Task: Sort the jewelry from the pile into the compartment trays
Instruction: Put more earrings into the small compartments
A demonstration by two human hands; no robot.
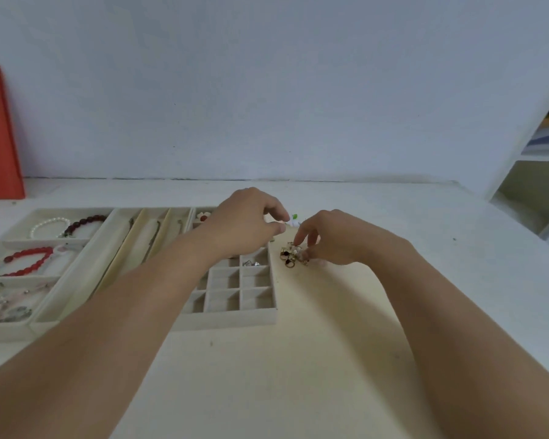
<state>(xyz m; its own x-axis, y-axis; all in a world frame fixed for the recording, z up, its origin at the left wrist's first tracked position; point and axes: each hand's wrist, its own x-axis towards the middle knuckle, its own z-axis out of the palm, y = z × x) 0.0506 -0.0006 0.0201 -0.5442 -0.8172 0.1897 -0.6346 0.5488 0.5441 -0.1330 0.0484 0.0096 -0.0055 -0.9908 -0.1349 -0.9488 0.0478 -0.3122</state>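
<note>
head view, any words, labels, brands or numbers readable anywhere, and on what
None can be read in the head view.
The red object at the far left: plain face, no print visible.
The compartment trays: no labels or numbers on the rims or dividers.
The jewelry pile under the right hand: too small and blurred to show any marking.
The small white and green piece by the left hand: no text visible.
</note>
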